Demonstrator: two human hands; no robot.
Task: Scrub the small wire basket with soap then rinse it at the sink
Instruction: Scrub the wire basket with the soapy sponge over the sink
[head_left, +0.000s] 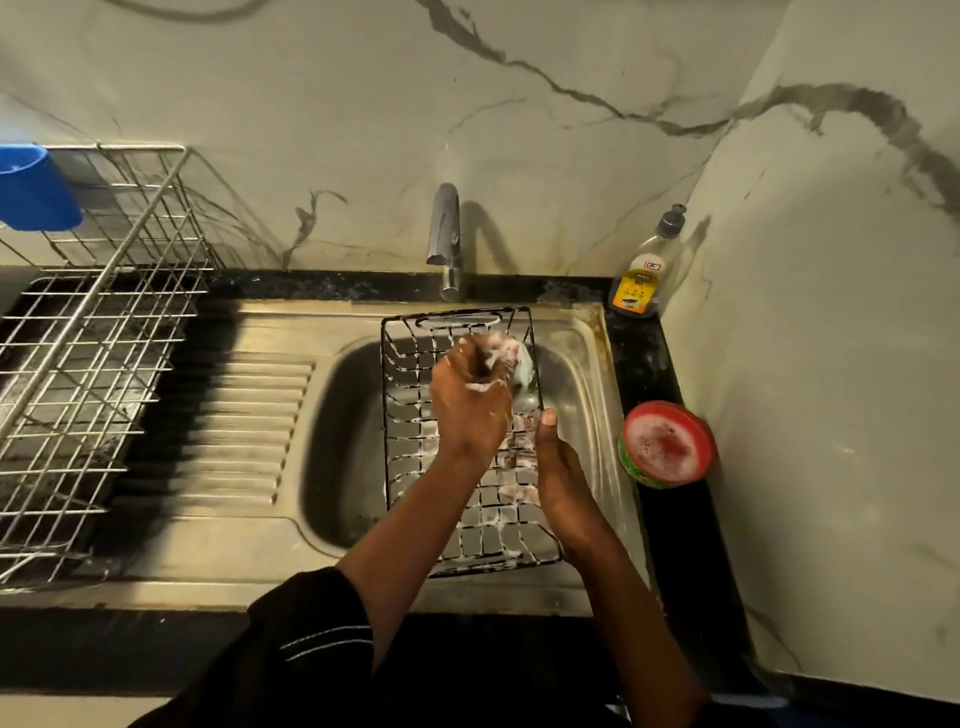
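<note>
At the far left a blue cup (36, 187) sits at the edge of a steel dish rack (93, 332) beside the sink's (260, 415) ribbed drainer. Below the tap (445, 234), the small wire basket (498, 540), black and flecked with foam, lies across the basin. The left hand (467, 405) reaches into it, fingers curled tight round a soapy scrubber (519, 358) near its far end. The right hand (563, 493) grips the basket's right wall, thumb (548, 418) at the rim and other fingers hidden, while a soap bottle (641, 275) and a red-topped tub (667, 444) stand on the dark bench (649, 374) to the right.
</note>
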